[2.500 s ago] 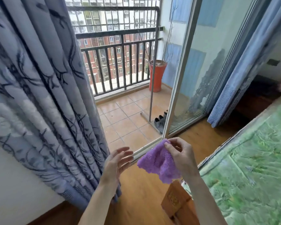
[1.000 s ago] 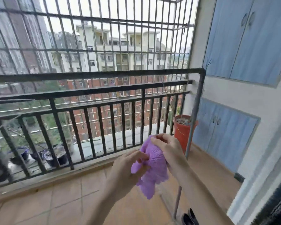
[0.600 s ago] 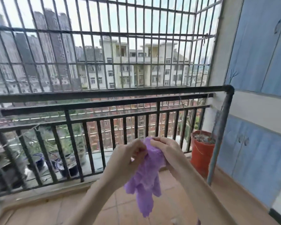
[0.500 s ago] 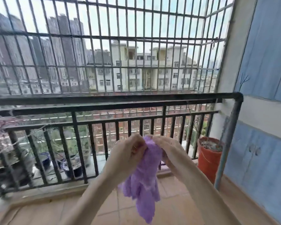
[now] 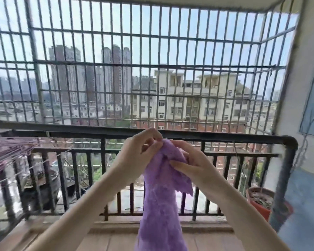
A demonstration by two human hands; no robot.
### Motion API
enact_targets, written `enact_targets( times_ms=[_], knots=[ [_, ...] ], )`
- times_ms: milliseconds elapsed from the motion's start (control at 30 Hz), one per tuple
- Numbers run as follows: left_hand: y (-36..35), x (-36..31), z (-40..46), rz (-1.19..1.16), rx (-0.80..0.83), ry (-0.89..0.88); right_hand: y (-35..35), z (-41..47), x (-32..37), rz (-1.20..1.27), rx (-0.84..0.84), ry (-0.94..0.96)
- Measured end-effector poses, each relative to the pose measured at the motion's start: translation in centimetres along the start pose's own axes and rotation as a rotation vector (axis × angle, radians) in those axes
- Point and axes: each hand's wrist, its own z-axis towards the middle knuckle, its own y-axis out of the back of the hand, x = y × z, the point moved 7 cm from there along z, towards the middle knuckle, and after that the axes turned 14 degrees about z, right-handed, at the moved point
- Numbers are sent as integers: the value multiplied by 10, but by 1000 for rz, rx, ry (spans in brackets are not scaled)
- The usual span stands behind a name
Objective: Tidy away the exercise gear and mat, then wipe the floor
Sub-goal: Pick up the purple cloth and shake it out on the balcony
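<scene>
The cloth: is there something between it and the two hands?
Nothing is. The left hand pinches the top of the cloth and the right hand grips it just beside, so both touch it directly. The rest hangs free in front of the railing.
</scene>
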Motion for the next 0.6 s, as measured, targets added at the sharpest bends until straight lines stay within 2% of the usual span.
enact_targets(
  times_ms=[167, 233, 433, 600],
  knots=[
    [-11, 16, 27, -472, 257, 151, 23, 24, 25, -64, -54, 15],
    [-13, 15, 36, -546, 338, 143, 30, 33, 36, -149, -63, 42],
    [-4, 19, 70, -173, 353, -85, 47, 67, 63, -485, -40, 117],
    [-4, 35, 84, -93, 544, -158, 55, 83, 83, -729, -36, 199]
  ],
)
